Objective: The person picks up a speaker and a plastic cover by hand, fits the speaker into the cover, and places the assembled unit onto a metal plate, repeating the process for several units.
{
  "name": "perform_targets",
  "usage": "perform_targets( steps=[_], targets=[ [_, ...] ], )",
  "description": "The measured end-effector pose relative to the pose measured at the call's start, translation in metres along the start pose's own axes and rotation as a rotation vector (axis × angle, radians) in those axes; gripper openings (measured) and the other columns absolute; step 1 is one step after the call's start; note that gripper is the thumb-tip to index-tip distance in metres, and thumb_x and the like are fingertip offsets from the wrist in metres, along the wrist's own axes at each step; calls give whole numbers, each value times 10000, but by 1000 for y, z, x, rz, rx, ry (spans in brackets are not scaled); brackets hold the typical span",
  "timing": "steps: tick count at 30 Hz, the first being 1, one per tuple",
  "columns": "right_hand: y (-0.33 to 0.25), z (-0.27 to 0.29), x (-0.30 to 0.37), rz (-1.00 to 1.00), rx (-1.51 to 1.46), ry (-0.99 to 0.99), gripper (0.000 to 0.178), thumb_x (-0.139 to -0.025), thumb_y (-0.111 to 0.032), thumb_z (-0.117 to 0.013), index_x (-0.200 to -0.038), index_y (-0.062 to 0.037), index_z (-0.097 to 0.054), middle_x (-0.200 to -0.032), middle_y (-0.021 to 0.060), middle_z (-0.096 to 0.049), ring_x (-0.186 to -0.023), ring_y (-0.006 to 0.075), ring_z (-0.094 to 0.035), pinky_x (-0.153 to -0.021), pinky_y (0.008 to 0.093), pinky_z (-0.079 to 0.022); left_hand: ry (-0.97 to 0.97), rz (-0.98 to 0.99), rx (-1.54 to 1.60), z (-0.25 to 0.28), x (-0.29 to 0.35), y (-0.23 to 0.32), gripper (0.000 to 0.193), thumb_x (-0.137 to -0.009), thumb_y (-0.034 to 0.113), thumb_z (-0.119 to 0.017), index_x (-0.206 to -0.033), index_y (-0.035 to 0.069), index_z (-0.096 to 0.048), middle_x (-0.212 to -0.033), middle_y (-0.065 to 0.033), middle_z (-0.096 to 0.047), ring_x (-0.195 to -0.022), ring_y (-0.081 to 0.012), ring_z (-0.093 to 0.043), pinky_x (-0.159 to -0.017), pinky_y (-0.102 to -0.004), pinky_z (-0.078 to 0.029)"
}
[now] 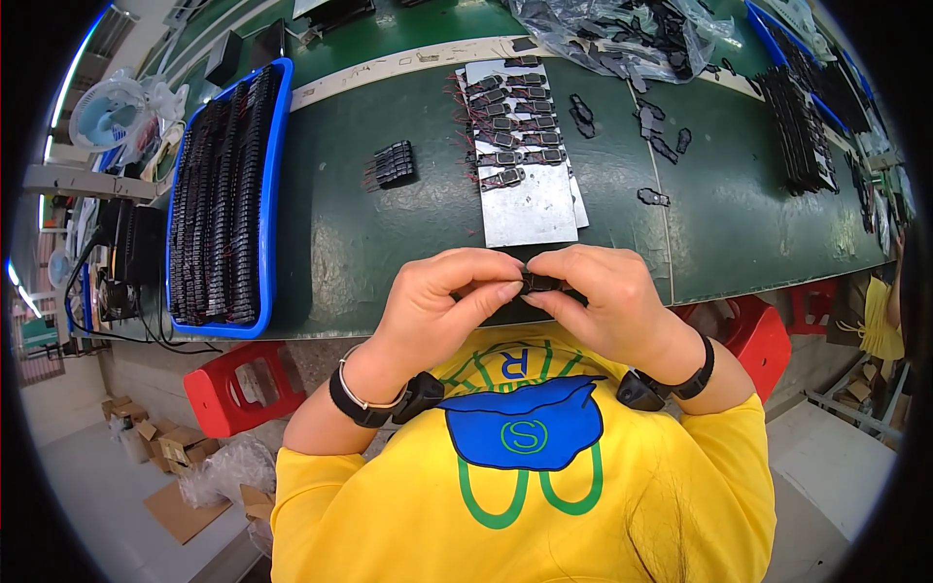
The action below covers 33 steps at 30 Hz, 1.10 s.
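Close to the table's front edge, my left hand (437,299) and my right hand (604,293) meet over a small black part (537,283). Thumb and fingertips of both hands pinch it from either side, and the fingers hide much of it. Just beyond them lies a white board (530,209), bearing two columns of small black-framed parts (501,139) with thin red wires at the left. A tight cluster of similar black parts (394,164), red wires also showing, sits to the left of the board.
At left stands a blue tray (275,194) packed with rows of black parts. Loose black pieces (652,122) lie right of the board, below a clear plastic bag (622,39). Stacked black parts (797,131) are at far right. Red stools (233,389) stand under the green table (379,243).
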State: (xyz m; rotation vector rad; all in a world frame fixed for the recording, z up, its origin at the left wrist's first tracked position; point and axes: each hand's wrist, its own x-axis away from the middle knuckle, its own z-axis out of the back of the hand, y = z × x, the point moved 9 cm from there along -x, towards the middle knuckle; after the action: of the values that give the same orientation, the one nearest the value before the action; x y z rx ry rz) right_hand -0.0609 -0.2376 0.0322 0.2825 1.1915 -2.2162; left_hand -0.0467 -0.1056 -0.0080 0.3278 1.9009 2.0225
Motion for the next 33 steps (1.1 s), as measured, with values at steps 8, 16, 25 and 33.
perform_targets(
  steps=[8, 16, 25, 33],
  targets=[
    [0, 1, 1, 25, -56, 18, 267, -663, -9, -758, -903, -19, -643, -769, 110, -657, -661, 250, -652, -564, 305, -513, -79, -293, -283, -5, 2, 24, 152, -772, -36, -684, -916, 13, -682, -963, -136, -682, -891, -214, -668, -761, -270, -528],
    [6, 1, 5, -47, -86, 23, 267, -661, -16, -762, -902, -21, -646, -764, 106, -658, -649, 237, -653, -553, 296, -508, -82, -294, -261, -5, 3, 20, 166, -762, -26, -698, -920, 26, -685, -995, -136, -673, -892, -209, -666, -737, -273, -533],
    [5, 0, 6, -13, -11, 41, 257, -664, -25, -746, -901, -27, -646, -761, 102, -658, -651, 249, -653, -553, 309, -507, -82, -272, -276, -15, 1, 21, 168, -764, -21, -705, -920, 40, -692, -1072, -135, -635, -869, -190, -649, -738, -260, -522],
    [2, 3, 7, 20, 95, 64, 270, -655, -36, -741, -910, -38, -654, -764, 91, -661, -661, 249, -657, -575, 330, -511, -42, -190, -265, -12, -1, 9, 178, -768, 19, -716, -938, 74, -703, -1094, -120, -609, -884, -187, -636, -743, -274, -521]
  ],
)
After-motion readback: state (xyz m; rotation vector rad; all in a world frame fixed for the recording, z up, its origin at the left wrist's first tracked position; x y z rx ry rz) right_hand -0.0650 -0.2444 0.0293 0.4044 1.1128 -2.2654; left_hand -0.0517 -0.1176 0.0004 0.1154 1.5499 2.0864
